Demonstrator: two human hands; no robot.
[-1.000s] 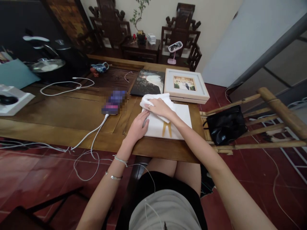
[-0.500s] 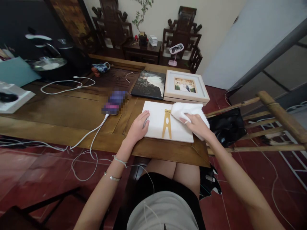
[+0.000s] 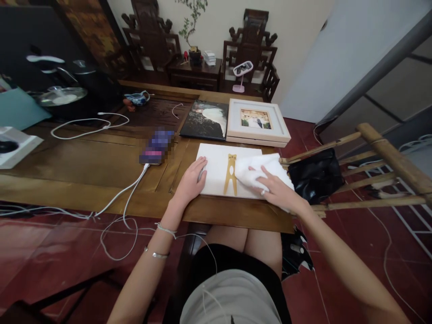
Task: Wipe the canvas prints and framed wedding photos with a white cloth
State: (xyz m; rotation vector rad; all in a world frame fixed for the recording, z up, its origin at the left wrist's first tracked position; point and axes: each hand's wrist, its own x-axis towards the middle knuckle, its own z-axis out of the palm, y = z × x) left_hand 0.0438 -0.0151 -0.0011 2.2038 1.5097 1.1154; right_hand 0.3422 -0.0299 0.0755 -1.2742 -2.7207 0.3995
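1. Where the desk nears its front edge, a white panel lies flat, bearing a tan, peg-shaped figure.
2. Left hand: fingers spread, palm down on the panel's left edge, pinning it; nothing gripped.
3. Right hand: pressed flat on a white cloth, fingers curled lightly into it. The cloth covers the panel's right part, just beside the figure.
4. Behind the panel, touching or nearly so: a framed photo in a pale frame, with a dark picture beside it on the left.
5. Left of the panel: a blurred device with a white cable trailing off the desk to the floor.
6. Right of the desk: a bamboo chair holding a black bag.
7. Handling note, as judgement: wiping goes best with even, flat pressure and overlapping strokes along the panel; the left hand should keep weight on the edge so that the panel does not slide toward the frame. Care is due at the figure, whose edges could snag the cloth if it is raised.
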